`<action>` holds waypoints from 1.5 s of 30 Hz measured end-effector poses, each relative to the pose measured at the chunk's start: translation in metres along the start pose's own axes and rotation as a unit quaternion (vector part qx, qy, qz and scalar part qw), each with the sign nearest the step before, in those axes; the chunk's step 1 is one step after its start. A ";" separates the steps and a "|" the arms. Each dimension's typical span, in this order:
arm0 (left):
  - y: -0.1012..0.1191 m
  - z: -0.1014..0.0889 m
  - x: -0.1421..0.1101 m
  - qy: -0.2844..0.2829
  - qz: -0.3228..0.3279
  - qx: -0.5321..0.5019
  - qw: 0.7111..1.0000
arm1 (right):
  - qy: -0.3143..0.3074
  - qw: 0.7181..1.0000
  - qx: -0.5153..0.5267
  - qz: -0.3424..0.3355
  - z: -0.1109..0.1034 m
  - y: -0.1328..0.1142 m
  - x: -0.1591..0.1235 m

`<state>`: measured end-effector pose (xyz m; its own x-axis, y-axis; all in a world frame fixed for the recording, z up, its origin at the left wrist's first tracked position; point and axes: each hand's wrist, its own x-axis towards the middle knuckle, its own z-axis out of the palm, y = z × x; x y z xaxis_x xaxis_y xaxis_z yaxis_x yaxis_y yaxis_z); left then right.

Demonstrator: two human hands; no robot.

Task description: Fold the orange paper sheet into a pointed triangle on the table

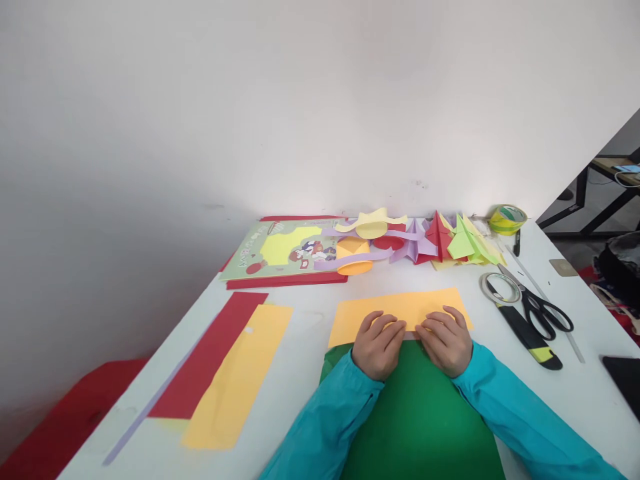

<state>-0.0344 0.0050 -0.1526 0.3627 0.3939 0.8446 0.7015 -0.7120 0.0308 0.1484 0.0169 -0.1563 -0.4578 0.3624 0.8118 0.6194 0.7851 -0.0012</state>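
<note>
An orange paper strip (400, 305) lies crosswise on the white table in front of me. My left hand (381, 345) pinches its near edge around the middle, thumb hidden beneath the curled fingers. Just to the right, my right hand (447, 341) grips the same edge with closed fingers. The two sets of fingertips are a small gap apart, and a narrow pale band shows along the edge between them. Smooth green material (420, 413), perhaps an apron, spreads below my hands and covers the table's near edge.
Red paper (215, 353) and another orange strip (240, 373) lie left. A paper pack (240, 263), paper rings (354, 257) and folded paper shapes (439, 240) line the wall. Scissors (543, 310), a cutter (531, 339), clear tape (501, 289) and yellow tape (507, 220) sit right.
</note>
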 end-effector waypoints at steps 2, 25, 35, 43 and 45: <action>0.002 0.001 0.000 0.000 -0.004 -0.001 1.000 | 0.000 1.000 0.001 -0.001 0.000 0.001 0.000; -0.008 -0.001 -0.003 -0.025 0.012 0.037 0.999 | -0.003 1.000 0.001 0.021 -0.003 0.008 -0.002; -0.034 -0.018 -0.003 -0.008 -0.005 0.097 0.995 | 0.024 0.996 -0.049 0.066 -0.010 0.024 -0.007; -0.051 -0.028 -0.004 0.000 -0.013 0.134 0.991 | 0.042 0.992 -0.073 0.092 -0.011 0.031 -0.011; -0.053 -0.030 -0.005 0.002 -0.015 0.140 0.990 | 0.046 0.991 -0.077 0.095 -0.011 0.032 -0.011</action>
<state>-0.0917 0.0238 -0.1425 0.3369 0.4094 0.8479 0.8546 -0.5110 -0.0929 0.1802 0.0322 -0.1588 -0.2686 0.4436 0.8550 0.7822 0.6184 -0.0751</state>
